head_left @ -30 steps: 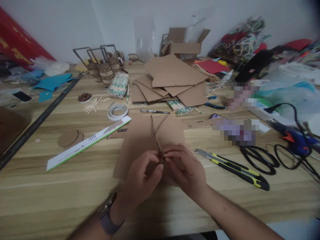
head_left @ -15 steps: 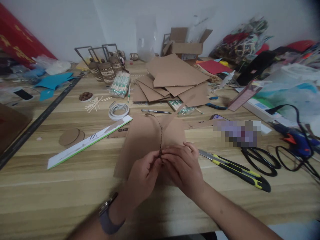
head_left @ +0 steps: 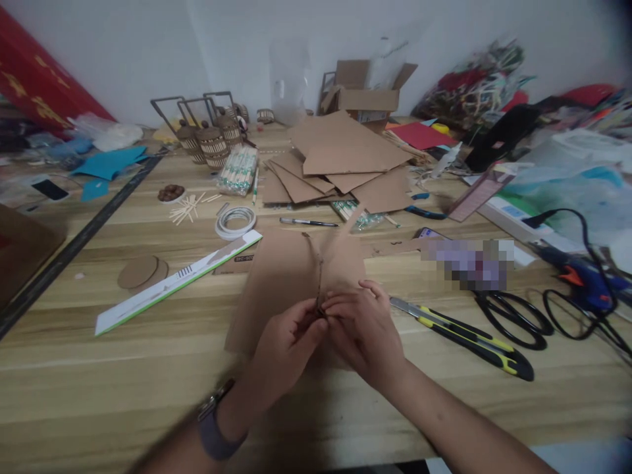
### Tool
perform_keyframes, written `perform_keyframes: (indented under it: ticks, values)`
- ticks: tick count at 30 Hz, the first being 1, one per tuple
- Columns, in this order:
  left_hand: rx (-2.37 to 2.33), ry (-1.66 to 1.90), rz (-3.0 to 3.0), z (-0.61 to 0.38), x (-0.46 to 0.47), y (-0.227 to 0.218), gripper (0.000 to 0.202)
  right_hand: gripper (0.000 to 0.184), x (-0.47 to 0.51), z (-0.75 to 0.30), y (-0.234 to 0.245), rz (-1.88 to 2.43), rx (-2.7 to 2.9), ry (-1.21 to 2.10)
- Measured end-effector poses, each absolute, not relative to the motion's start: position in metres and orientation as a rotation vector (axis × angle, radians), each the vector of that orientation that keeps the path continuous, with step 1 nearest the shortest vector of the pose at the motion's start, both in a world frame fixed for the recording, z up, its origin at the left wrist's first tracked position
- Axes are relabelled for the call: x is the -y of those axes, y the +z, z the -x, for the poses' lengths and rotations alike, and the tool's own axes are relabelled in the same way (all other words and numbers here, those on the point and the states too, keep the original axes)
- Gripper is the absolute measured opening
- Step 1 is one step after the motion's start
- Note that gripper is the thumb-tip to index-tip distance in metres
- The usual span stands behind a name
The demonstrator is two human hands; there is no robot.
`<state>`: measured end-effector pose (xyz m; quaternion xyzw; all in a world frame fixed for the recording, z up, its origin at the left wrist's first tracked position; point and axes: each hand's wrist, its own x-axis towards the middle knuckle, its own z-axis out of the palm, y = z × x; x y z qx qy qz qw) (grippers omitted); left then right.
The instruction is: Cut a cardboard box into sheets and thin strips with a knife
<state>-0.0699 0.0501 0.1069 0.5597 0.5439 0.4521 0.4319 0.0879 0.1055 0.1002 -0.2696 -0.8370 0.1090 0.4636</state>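
Note:
My left hand (head_left: 289, 342) and my right hand (head_left: 363, 329) meet low in the middle, fingertips pinched together on a narrow cardboard strip (head_left: 320, 273). Dark and wavy along its edge, the strip rises from my fingers and bends at its far end. A paler part of it (head_left: 351, 227) seems to slant up to the right, blurred. What lies between my fingertips is mostly hidden. Beneath both hands rests a flat brown cardboard sheet (head_left: 276, 276). A yellow and black utility knife (head_left: 464, 339) lies just right of my right hand.
Cardboard pieces (head_left: 355, 145) are piled ahead. A white ruler-like strip (head_left: 178, 283), cardboard discs (head_left: 143, 273) and a tape roll (head_left: 236, 220) lie left. Black-handled scissors (head_left: 513, 319) and a blue glue gun (head_left: 587, 283) are right. A pen (head_left: 309, 222) lies before the pile.
The strip's far end has shifted right and looks less curved. My fingertips have moved slightly right and down, still pinched on it. The table things stay in place.

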Motion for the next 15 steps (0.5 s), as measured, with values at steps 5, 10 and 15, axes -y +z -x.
perform_keyframes:
  ticks: [5,10,15]
  values:
    - [-1.404,1.152,-1.368,0.0708,-0.0519,0.1059,0.031,0.016,-0.1042,-0.0854,0.0973,0.646,2.099,0.222]
    - [-1.393,1.183,-1.353,0.0697,-0.0500,0.1048,0.031,0.019,-0.1054,-0.0850,0.0970,0.625,2.078,0.222]
    - [-1.311,1.185,-1.315,0.0675,-0.0488,0.1041,0.029,0.018,-0.1065,-0.0894,0.1005,0.664,2.050,0.269]
